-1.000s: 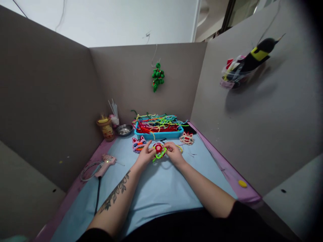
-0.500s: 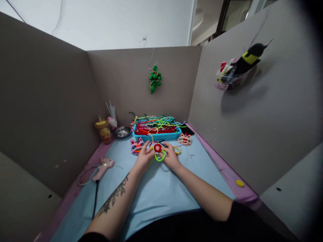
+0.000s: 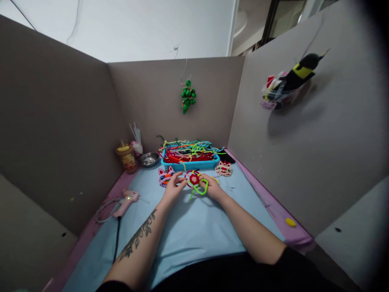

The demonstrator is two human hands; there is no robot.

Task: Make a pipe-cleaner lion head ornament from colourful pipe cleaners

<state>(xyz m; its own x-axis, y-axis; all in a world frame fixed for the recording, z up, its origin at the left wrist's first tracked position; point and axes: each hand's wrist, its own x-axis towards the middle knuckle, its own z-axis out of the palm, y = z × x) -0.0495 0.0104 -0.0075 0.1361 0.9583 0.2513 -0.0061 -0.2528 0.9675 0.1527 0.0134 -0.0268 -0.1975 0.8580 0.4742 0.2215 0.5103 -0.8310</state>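
A red chenille-stem flower (image 3: 194, 180) with a pale pink centre hangs in front of me, and a bright green pipe cleaner (image 3: 206, 187) loops below it with a loose end pointing down. Thumb and fingers of my right hand (image 3: 214, 189) pinch the piece at its right side. My left hand (image 3: 174, 189) is just left of the flower, its fingers apart and holding nothing that I can see. Partly hidden behind the hands lie red and yellow rings. A pink-eared woven animal face (image 3: 164, 177) rests beyond my left hand, and a cream-and-red one (image 3: 224, 168) beyond my right.
A blue basket (image 3: 190, 165) full of coloured pipe cleaners stands at the back. Left of it are a metal bowl (image 3: 149, 159) and a lidded cup (image 3: 127, 159). A pink glue gun (image 3: 126, 202) with its cord lies at left. A yellow disc (image 3: 290, 222) sits near the right edge.
My left hand has come off the flower. My right hand has shifted slightly right with the flower and its green loop, and the green loose end now shows below.
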